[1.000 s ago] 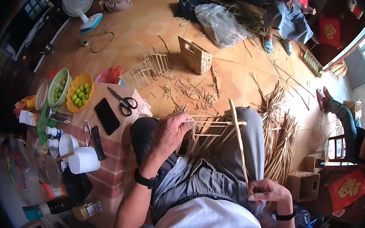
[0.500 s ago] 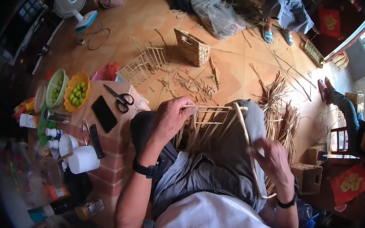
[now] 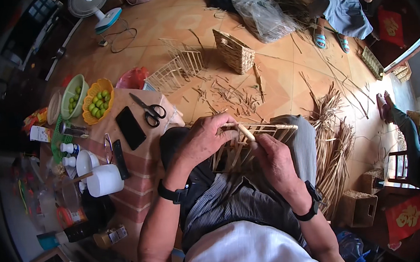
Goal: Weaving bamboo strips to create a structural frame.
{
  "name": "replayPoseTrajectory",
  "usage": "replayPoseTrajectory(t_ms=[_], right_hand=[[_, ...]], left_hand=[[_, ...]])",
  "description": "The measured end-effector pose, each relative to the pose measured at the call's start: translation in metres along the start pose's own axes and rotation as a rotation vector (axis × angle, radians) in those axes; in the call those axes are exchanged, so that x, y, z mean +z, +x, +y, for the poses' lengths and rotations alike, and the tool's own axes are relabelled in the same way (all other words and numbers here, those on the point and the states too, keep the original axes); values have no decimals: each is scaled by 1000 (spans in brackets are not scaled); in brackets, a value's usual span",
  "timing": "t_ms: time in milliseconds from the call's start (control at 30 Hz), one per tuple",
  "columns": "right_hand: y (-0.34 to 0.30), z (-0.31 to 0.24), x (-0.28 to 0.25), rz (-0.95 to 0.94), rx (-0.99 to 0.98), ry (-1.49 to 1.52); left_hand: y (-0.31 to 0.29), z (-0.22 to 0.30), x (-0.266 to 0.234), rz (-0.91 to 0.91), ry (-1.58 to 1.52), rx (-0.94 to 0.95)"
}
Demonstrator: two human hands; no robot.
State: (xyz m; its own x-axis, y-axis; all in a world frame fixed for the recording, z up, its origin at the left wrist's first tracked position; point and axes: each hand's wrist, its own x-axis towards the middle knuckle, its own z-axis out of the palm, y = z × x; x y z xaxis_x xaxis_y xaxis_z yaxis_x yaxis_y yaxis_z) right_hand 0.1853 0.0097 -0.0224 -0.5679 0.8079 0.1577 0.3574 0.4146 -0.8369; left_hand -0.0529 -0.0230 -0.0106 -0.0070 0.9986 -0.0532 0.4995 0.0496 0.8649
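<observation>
A basket frame [image 3: 283, 125] of thin pale rods rests across my lap, between my thighs. Closed on its top rim at the left end is my left hand [image 3: 206, 140], fingertips pinching the rod. My right hand [image 3: 277, 162] grips a twisted straw strand [image 3: 246, 132] just right of my left fingers. That strand slants over the rim, and its upper end meets the rim beside my left fingertips. The rest of its length is hidden by my right hand. Much of the frame's lower part is hidden by my hands and sits in shadow.
On the left table lie scissors [image 3: 151, 111], a phone [image 3: 131, 128] and a yellow bowl [image 3: 98, 101] of green fruit. Straw bundles [image 3: 331, 154] lie by my right leg. Beyond are a woven basket [image 3: 235, 52], another rod frame [image 3: 178, 68] and a seated person [image 3: 347, 11].
My right hand has moved left and up, from beside my right thigh to the rim near my left hand, bringing the strand across. My left hand keeps its hold. The whole view has shifted slightly.
</observation>
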Motion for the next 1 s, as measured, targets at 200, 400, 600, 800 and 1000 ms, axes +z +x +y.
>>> replayPoseTrajectory(t_ms=[200,400,600,800,1000], right_hand=[[2,0,4,-39,-33,-175],[10,-4,-6,-69,-127,-365],[5,-10,1,23,-121,-424],[1,-10,12,95,-430,-517],[11,-8,17,114,-458,-452]], left_hand=[[-2,-2,-5,-35,34,59],[-2,-4,-4,-4,60,84],[-6,-5,-2,43,92,123],[2,-5,-5,-38,52,84],[3,-19,-2,-49,61,82]])
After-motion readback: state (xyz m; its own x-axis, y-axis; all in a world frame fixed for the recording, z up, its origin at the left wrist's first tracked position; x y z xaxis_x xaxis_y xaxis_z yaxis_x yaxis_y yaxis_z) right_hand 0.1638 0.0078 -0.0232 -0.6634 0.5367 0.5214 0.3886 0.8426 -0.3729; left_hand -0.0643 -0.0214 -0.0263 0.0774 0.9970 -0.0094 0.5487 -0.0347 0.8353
